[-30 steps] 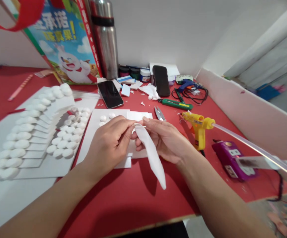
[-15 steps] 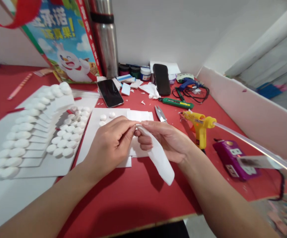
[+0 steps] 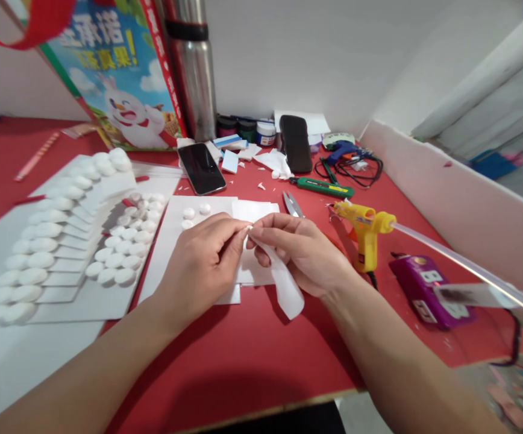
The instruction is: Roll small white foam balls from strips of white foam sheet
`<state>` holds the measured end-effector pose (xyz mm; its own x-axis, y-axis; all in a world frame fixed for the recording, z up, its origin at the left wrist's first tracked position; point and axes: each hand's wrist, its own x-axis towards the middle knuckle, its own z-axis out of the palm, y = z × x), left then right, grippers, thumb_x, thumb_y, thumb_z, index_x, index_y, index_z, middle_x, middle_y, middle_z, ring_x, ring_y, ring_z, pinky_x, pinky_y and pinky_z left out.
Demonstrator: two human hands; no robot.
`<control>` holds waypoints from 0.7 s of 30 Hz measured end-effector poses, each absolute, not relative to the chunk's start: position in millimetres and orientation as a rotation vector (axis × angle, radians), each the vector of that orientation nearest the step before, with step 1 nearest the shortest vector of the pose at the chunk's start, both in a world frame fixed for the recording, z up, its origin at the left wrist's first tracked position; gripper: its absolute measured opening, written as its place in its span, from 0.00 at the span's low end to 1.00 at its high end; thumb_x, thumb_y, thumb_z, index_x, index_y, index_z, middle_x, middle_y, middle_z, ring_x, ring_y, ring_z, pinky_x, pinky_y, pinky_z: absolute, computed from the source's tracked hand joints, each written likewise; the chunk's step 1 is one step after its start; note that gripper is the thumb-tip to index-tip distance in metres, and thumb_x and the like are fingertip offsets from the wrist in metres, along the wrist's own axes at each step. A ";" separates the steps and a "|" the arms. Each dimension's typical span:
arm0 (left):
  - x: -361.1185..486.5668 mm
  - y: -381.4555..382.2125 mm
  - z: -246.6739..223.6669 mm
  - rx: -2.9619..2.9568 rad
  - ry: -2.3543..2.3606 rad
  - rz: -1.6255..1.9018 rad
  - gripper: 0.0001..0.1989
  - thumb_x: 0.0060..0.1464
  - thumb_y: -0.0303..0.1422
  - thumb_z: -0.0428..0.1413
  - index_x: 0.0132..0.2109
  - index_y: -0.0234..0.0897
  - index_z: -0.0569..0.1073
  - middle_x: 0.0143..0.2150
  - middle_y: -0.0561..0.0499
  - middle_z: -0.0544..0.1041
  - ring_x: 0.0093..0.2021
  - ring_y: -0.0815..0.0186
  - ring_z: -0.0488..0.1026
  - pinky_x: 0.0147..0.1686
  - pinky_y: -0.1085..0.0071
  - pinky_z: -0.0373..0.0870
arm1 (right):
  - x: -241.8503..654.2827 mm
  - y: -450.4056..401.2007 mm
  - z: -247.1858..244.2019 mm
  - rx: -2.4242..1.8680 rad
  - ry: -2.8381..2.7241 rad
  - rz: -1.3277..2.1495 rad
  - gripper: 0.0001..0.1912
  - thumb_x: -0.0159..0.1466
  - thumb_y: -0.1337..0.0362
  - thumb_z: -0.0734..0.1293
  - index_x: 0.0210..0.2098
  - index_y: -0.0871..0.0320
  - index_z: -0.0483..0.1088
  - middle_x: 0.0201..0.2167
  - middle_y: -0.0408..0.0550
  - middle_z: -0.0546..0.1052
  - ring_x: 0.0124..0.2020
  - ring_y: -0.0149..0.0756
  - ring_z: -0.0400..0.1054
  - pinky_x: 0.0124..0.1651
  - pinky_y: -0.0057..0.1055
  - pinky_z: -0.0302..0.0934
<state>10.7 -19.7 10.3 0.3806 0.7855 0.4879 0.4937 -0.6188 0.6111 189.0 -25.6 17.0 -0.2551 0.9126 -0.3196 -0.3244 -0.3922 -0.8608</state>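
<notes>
Remote view, near to far. White strip (image 3: pixel 288 294) is above the desk (image 3: pixel 252 361), held at its top, loose end hanging down toward me. Left hand (image 3: pixel 205 259): thumb and forefinger pressed together on that top end. Right hand (image 3: pixel 311 253): fingertips pinching it just beside, other fingers curled — I judge the paired pinch steadies a limp piece. The fold between the fingertips is too small for me to tell. White sheets (image 3: pixel 171 226) underneath probably give a clean backing. Left: white discs (image 3: pixel 33 276) lie in rows, likely for easy counting. Right: glue gun (image 3: pixel 363 226), handle toward me, apparently parked within right-hand reach. Scissors (image 3: pixel 294 205) lie just beyond the hands, presumably handy. Flask (image 3: pixel 196 78) stands by the wall — out of the way, I suppose.
</notes>
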 end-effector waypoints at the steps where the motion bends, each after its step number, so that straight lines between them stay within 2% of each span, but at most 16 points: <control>1: 11.1 -19.8 9.7 2.277 1.119 1.101 0.09 0.67 0.27 0.53 0.40 0.36 0.78 0.34 0.51 0.78 0.35 0.67 0.74 0.37 0.70 0.69 | 188.1 -25.9 16.0 -1.081 -0.871 1.733 0.14 0.53 0.60 0.80 0.29 0.60 0.73 0.27 0.41 0.77 0.21 0.24 0.63 0.25 0.24 0.58; 10: 14.2 -21.1 4.3 2.217 1.105 1.035 0.09 0.67 0.27 0.52 0.41 0.37 0.78 0.36 0.50 0.79 0.37 0.66 0.74 0.40 0.69 0.69 | 184.9 -28.9 14.3 -1.210 -1.131 1.348 0.05 0.57 0.68 0.72 0.27 0.60 0.72 0.21 0.39 0.74 0.21 0.26 0.66 0.27 0.26 0.60; 14: 14.8 -21.6 2.9 2.217 1.081 1.085 0.09 0.67 0.25 0.52 0.44 0.36 0.78 0.38 0.49 0.79 0.38 0.66 0.74 0.41 0.70 0.69 | 184.1 -28.9 14.7 -1.214 -1.130 1.334 0.07 0.58 0.65 0.74 0.28 0.60 0.72 0.24 0.42 0.76 0.22 0.26 0.68 0.29 0.27 0.62; 18: 15.0 -21.6 2.3 2.229 1.141 1.131 0.08 0.66 0.26 0.52 0.41 0.36 0.76 0.36 0.50 0.78 0.37 0.66 0.74 0.40 0.69 0.68 | 183.2 -29.7 16.2 -1.160 -1.127 1.348 0.12 0.58 0.59 0.77 0.29 0.60 0.73 0.26 0.43 0.77 0.23 0.28 0.69 0.29 0.28 0.63; 21: 15.4 -22.1 1.5 2.253 1.143 1.150 0.08 0.66 0.26 0.53 0.39 0.37 0.76 0.35 0.51 0.78 0.35 0.67 0.73 0.39 0.69 0.68 | 182.2 -30.8 15.7 -1.138 -1.135 1.341 0.12 0.58 0.59 0.77 0.29 0.60 0.73 0.25 0.42 0.76 0.23 0.28 0.69 0.29 0.27 0.63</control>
